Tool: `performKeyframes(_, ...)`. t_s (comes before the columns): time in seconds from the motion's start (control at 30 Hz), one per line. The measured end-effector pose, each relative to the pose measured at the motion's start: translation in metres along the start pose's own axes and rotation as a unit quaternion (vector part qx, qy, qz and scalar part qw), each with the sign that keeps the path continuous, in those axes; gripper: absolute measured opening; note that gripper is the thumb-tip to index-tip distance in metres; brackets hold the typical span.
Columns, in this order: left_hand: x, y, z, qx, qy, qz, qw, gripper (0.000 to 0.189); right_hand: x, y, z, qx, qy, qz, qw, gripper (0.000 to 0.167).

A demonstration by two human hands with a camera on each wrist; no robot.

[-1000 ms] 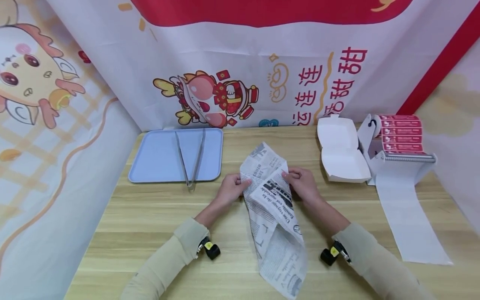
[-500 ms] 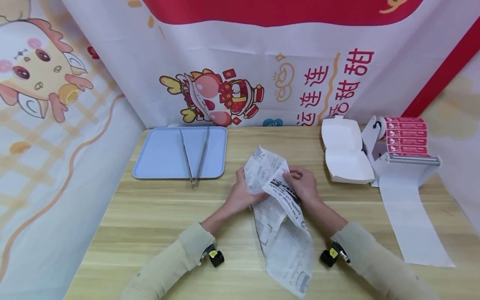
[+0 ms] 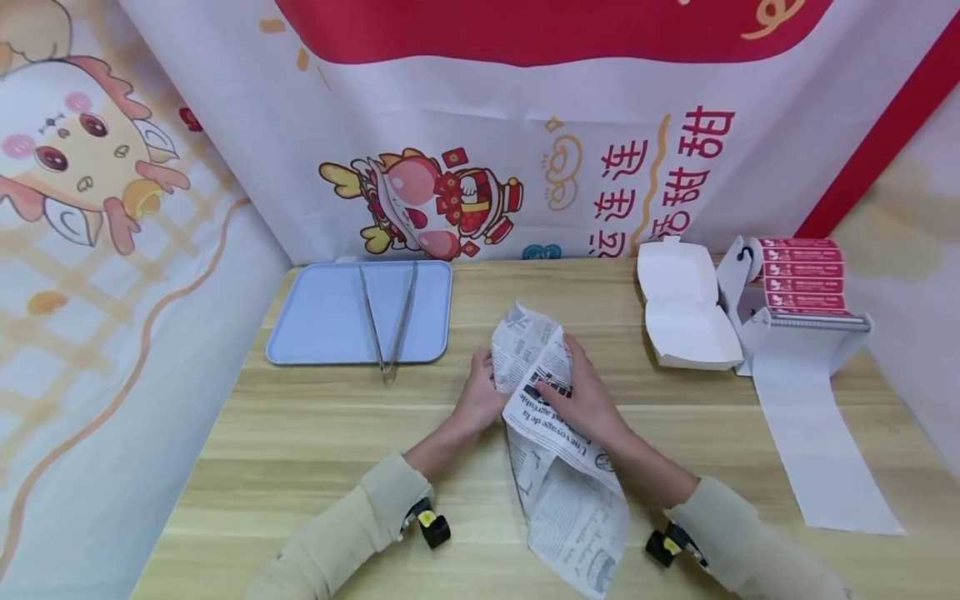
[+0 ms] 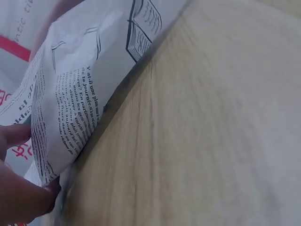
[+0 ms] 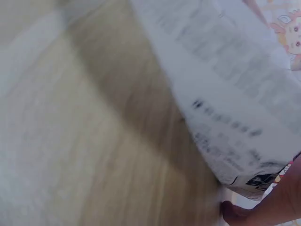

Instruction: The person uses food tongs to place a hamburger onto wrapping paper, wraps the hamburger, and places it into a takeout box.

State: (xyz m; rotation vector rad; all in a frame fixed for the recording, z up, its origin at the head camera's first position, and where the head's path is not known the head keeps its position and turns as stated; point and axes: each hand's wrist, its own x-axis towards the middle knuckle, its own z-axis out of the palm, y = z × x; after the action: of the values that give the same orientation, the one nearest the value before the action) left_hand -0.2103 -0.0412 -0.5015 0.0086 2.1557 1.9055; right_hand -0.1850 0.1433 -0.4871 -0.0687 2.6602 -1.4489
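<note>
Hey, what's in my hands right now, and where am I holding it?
The paper, by its far half: your left hand grips the left edge, your right hand the right side.

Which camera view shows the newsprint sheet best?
The head view: it shows the newsprint sheet nearly end to end. The left wrist view has only part, close up and partly legible; the right wrist view shows a blurred part.

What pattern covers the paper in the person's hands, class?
The paper has a newspaper-style print, dark on whitish; the head view shows it best.
</note>
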Motion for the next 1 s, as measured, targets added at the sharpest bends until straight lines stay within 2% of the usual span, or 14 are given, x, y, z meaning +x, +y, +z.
performKeyframes(0.1,0.002,-0.003,-0.002,-0.080,-0.023,-0.037,0.9959,0.059,0.000,0.002,0.002,0.001,0.006,0.002,1.0000,0.094)
performKeyframes(0.17,0.006,-0.005,-0.004,-0.107,-0.033,-0.059,0.9920,0.048,0.000,0.003,0.002,0.005,0.004,0.004,1.0000,0.094)
performKeyframes(0.33,0.028,-0.003,-0.011,-0.093,-0.056,-0.087,0.9902,0.040,-0.001,0.003,0.001,-0.001,0.023,-0.015,0.9996,0.092)
performKeyframes(0.43,0.043,-0.003,-0.014,-0.101,-0.075,-0.102,0.9868,0.039,-0.003,0.001,0.004,-0.049,0.070,-0.054,0.9949,0.079)
performKeyframes(0.5,0.048,-0.004,-0.015,-0.126,-0.092,-0.107,0.9820,0.040,-0.005,-0.001,0.006,-0.100,0.105,-0.098,0.9846,0.058)
performKeyframes(0.57,0.051,-0.007,-0.015,-0.165,-0.109,-0.108,0.9743,0.044,-0.008,-0.004,0.009,-0.155,0.127,-0.144,0.9690,0.034)
performKeyframes(0.67,0.051,-0.010,-0.015,-0.220,-0.135,-0.099,0.9610,0.049,-0.016,-0.010,0.009,-0.229,0.127,-0.207,0.9428,0.011)
performKeyframes(0.73,0.050,-0.011,-0.014,-0.247,-0.144,-0.091,0.9540,0.051,-0.024,-0.015,0.008,-0.269,0.112,-0.227,0.9295,0.013)
performKeyframes(0.8,0.049,-0.012,-0.013,-0.266,-0.143,-0.085,0.9494,0.051,-0.033,-0.019,0.006,-0.306,0.094,-0.233,0.9185,0.022)
performKeyframes(1.0,0.045,-0.013,-0.012,-0.312,-0.126,-0.071,0.9389,0.051,-0.055,-0.019,0.008,-0.364,0.043,-0.262,0.8928,0.039)
